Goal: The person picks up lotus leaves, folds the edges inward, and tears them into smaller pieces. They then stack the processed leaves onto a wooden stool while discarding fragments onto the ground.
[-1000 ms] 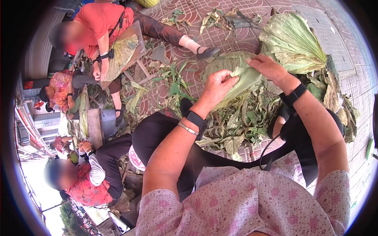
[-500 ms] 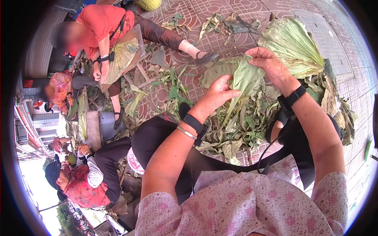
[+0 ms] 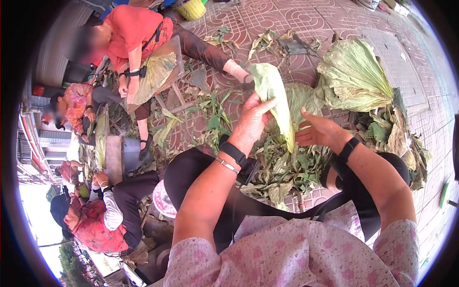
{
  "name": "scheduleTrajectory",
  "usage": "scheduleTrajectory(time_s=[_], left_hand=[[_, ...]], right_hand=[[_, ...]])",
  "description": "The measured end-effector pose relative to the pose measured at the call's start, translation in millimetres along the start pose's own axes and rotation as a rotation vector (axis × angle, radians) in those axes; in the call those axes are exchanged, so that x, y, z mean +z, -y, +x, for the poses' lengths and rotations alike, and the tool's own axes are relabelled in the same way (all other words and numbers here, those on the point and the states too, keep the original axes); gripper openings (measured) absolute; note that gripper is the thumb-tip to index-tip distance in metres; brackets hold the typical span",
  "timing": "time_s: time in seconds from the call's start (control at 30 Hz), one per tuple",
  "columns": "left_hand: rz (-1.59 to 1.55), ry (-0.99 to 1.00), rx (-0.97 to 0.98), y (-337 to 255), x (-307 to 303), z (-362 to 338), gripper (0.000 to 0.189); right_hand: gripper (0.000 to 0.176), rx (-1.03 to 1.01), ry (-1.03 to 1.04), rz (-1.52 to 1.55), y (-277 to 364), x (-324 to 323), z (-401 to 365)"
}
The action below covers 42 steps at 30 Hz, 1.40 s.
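A large pale green leaf point(image 3: 274, 88) is pinched in my left hand point(image 3: 253, 117), its broad end up and its narrow end pointing down toward my right. My right hand point(image 3: 321, 130) is open beside the leaf's narrow end, fingers stretched toward it. Behind the two hands, another broad green leaf point(image 3: 304, 101) lies flat on the ground. Below them spreads a heap of torn, wilted leaf pieces point(image 3: 287, 167). A fan-shaped stack of large leaves point(image 3: 356, 74) rests at the far right, above a pile of browned leaves point(image 3: 401, 136).
Across from me a person in a red shirt point(image 3: 136, 28) sits with a leaf bundle point(image 3: 155, 71) on a board. More people sit at the left, one in a dark cap point(image 3: 60, 205). A yellow bucket point(image 3: 192, 9) stands at the back on the patterned red paving point(image 3: 296, 19).
My left hand has raised the leaf and swung it up to the left. My right hand has let go of the leaf's upper edge and dropped lower, fingers now stretched out.
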<state>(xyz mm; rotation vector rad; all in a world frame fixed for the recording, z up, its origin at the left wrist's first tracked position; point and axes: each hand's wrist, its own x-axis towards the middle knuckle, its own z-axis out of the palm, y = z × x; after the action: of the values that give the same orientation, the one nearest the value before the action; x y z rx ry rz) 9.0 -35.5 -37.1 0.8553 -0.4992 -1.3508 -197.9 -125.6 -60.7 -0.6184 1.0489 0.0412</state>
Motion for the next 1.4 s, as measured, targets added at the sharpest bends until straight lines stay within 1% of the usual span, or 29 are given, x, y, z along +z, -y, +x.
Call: scheduleTrajectory(time_s=[0.03,0.07,0.13,0.23,0.33,0.37,0.4,0.47,0.5,0.53,0.6,0.67,0.7,0.8,0.83,0.87,0.93,1.03,1.13,1.23,1.33,1.37,1.4], left_hand=[[-0.013,-0.017,0.006,-2,2,-1,0.033],[-0.030,-0.041,0.004,-3,6,-1,0.033],[-0.045,-0.057,0.023,-2,11,0,0.037],[0.073,-0.043,0.066,-5,20,2,0.037],[0.131,-0.019,0.105,-13,40,2,0.035],[0.215,-0.022,0.081,-16,48,1,0.038],[0.246,0.018,0.047,-13,50,2,0.040],[0.308,0.090,-0.024,-4,48,3,0.044],[0.316,0.103,-0.112,5,42,2,0.053],[0.384,0.100,-0.166,6,45,-2,0.056],[0.440,0.099,-0.185,19,39,-6,0.057],[0.467,0.125,-0.233,23,37,-9,0.056],[0.478,0.136,-0.257,25,36,-10,0.056],[0.522,0.176,-0.272,26,39,-12,0.057],[0.526,0.175,-0.290,26,38,-12,0.057],[0.525,0.172,-0.293,27,37,-12,0.057],[0.524,0.168,-0.301,29,36,-12,0.056],[0.552,0.167,-0.310,33,35,-11,0.056],[0.554,0.194,-0.331,38,34,-11,0.054],[0.563,0.230,-0.324,45,32,-13,0.051],[0.572,0.275,-0.348,48,29,-14,0.048],[0.579,0.273,-0.349,48,29,-13,0.048],[0.585,0.270,-0.352,47,32,-13,0.048]], right_hand=[[0.083,0.008,0.136,0.126,-5,1,-1],[0.064,-0.078,0.121,0.177,-2,12,-5],[0.038,-0.275,0.202,0.146,9,4,-3],[0.019,-0.621,0.076,0.201,44,-6,-4],[0.017,-0.867,0.010,0.207,80,-20,-8],[0.016,-0.980,-0.093,0.087,91,-28,-14],[0.015,-1.088,-0.195,-0.040,104,-38,-23],[0.015,-1.279,-0.690,-0.474,128,-73,-27],[0.016,-1.265,-0.750,-0.459,140,-100,-23],[0.017,-1.249,-0.811,-0.442,148,-130,-19],[0.016,-1.255,-1.142,-0.735,157,-185,-25],[0.017,-1.110,-1.345,-0.914,159,-238,-25],[0.021,-1.011,-1.371,-1.059,158,-263,-24],[0.027,-0.831,-1.497,-1.113,137,-286,-26],[0.032,-0.844,-1.453,-1.115,138,-290,-24],[0.030,-0.935,-1.449,-1.133,141,-294,-22],[0.027,-1.114,-1.436,-1.165,148,-277,-29],[0.030,-1.040,-1.438,-1.204,157,-278,-22],[0.034,-0.983,-1.524,-1.418,151,-284,-9],[0.035,-1.122,-1.504,-1.518,142,-273,-5],[0.043,-1.065,-1.306,-1.736,130,-243,2],[0.058,-0.901,-1.233,-1.797,127,-231,1],[0.060,-0.791,-1.242,-1.755,127,-231,4]])
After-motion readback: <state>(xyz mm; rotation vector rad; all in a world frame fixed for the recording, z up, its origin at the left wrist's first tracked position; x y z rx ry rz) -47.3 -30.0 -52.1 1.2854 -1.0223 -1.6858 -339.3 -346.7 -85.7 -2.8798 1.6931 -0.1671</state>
